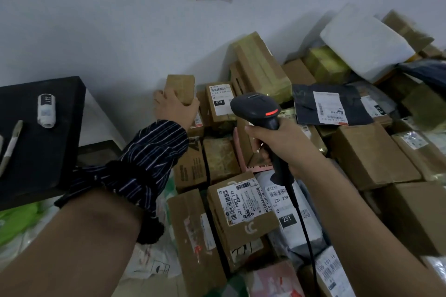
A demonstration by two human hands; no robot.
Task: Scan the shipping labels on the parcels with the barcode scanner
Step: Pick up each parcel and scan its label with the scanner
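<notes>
Over a heap of parcels (371,152) piled against a white wall, a barcode scanner (255,108) is held upright, the right grip (277,137) clenched round its handle, a red strip showing on its head. Its black cable (304,224) runs down from the handle across the pile. Left of the scanner, the left grip (176,106), with a striped sleeve (144,164) behind it, grasps a small brown box (181,89) standing on end by the wall. Between that box and the scanner sits a carton labelled 010 (219,101). Below the scanner lie a carton with a barcode label (239,207) and, touching it, a grey bag marked 231 (287,212). Right of the scanner lies a black bag with a white label (330,106); above and right of the scanner, a white foam parcel (364,41) tops the heap. Far left of the scanner, a black desk (36,152) carries a small white roll (46,111).
</notes>
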